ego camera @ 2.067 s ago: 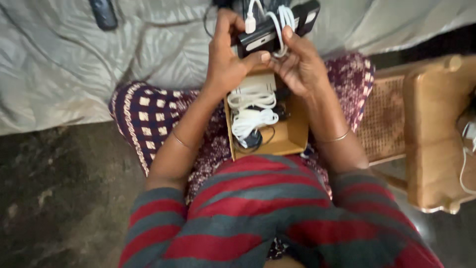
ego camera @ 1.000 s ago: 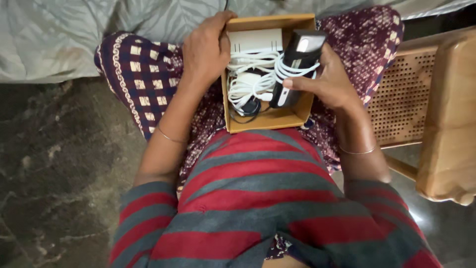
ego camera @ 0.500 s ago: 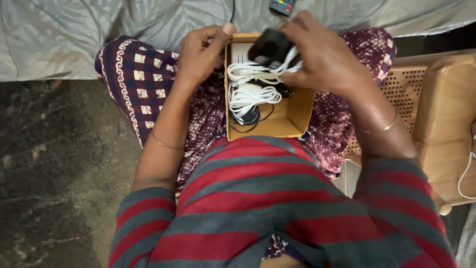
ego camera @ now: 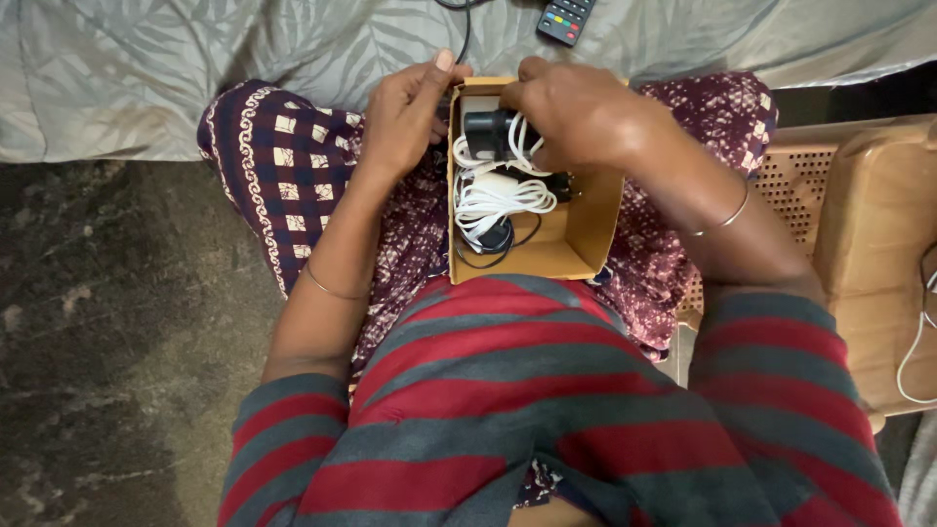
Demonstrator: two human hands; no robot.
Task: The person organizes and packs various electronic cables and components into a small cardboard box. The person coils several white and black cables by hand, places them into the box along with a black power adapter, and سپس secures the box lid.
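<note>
Lowered now into the box (ego camera: 586, 229), right hand (ego camera: 576, 117) clamped over the black charger (ego camera: 485, 134) with its white cable (ego camera: 517, 146), pressed down at the far end instead of held above the rim as half a second back. Left hand (ego camera: 410, 112) curled on the box's far-left edge, steadying it on the lap. Inside: coiled white cables (ego camera: 493, 200), a white adapter (ego camera: 493, 182), a thin black lead (ego camera: 498, 244), bare cardboard at the near right.

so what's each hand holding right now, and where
Right hand grips the black device from above, around its cable-wrapped body; left hand holds the cardboard box by its far-left rim.
</note>
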